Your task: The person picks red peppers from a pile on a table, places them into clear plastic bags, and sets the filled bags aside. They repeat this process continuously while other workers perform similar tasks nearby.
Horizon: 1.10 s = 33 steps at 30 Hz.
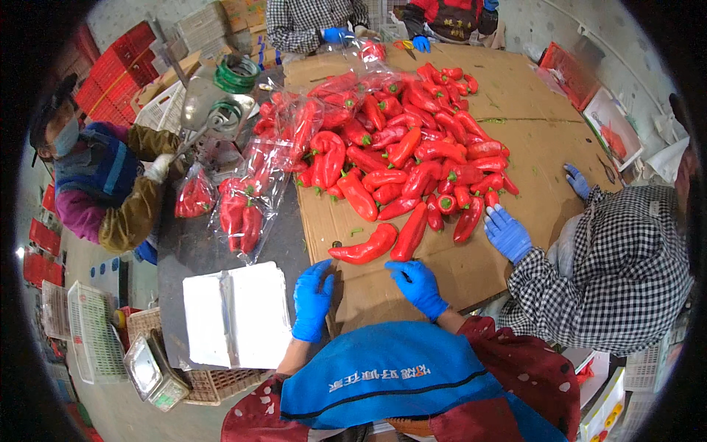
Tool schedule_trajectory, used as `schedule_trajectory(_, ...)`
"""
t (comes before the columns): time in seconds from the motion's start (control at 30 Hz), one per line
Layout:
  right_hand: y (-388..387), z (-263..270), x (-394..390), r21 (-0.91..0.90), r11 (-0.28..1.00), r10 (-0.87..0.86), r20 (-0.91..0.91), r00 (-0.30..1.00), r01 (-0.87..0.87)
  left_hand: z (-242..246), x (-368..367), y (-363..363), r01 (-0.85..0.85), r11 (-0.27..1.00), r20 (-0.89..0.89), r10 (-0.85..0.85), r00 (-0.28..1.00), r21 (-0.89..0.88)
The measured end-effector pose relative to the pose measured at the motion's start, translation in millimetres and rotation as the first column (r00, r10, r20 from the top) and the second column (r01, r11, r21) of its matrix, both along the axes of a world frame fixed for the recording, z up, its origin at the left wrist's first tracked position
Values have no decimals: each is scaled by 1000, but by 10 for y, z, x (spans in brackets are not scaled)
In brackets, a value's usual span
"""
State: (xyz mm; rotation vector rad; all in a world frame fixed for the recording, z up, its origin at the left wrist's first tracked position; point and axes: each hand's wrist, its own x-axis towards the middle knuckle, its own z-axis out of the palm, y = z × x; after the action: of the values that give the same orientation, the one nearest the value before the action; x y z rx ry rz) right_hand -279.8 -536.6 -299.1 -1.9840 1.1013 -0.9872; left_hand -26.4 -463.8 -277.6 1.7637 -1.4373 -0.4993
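Note:
My left hand, in a blue glove, rests at the cardboard's near left edge, just below a curved red pepper, and holds nothing. My right hand, also blue-gloved, is by the lower end of another long red pepper; its fingers are bent, and whether they touch the pepper is unclear. Beyond both hands a large heap of red peppers covers the middle of the cardboard sheet. Clear plastic bags of peppers lie left of the heap.
A stack of white plastic bags or sheets lies left of my left hand. A co-worker's gloved hand touches the cardboard at right. Another co-worker handles a metal tying device at left. Two people stand across the table; scissors lie far right.

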Motion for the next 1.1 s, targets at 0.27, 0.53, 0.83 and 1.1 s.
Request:
schedule_trajectory(0.27, -39, -74, -12, 42, 999, 1, -47, 999, 1, 124, 595, 382, -383, 916, 204, 400, 893, -121)
schedule_trajectory(0.53, -57, -206, -26, 43, 999, -6, -89, 996, 10, -27, 824, 1145, -592, 806, 406, 542, 736, -3)
schedule_trajectory(0.83, -37, -195, -3, 86, 996, 26, -59, 998, -21, -330, 944, 1266, -655, 744, 151, 638, 755, 129)
schedule_trajectory(1.1, -41, -217, -9, -2, 1000, 15, -30, 999, -15, -116, 1214, 1394, -699, 679, -627, 650, 430, 224)
